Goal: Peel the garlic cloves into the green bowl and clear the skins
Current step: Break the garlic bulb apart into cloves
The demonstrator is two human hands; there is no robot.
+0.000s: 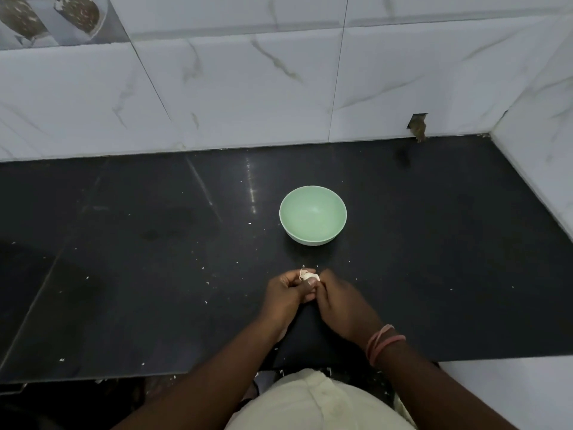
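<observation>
Black countertop [124, 274]; white marble-tile wall [248, 88]; hole in tile [417, 125].

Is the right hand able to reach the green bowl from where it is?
Probably yes. The bowl sits just beyond the right hand with only bare counter between, though that hand is busy pinching garlic.

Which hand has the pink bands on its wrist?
The right hand wears the pink bands. The left hand has a bare wrist. Both pinch the garlic clove.

Glossy black stone counter [124, 243] below white marble-veined wall tiles [248, 88], dim light.
</observation>
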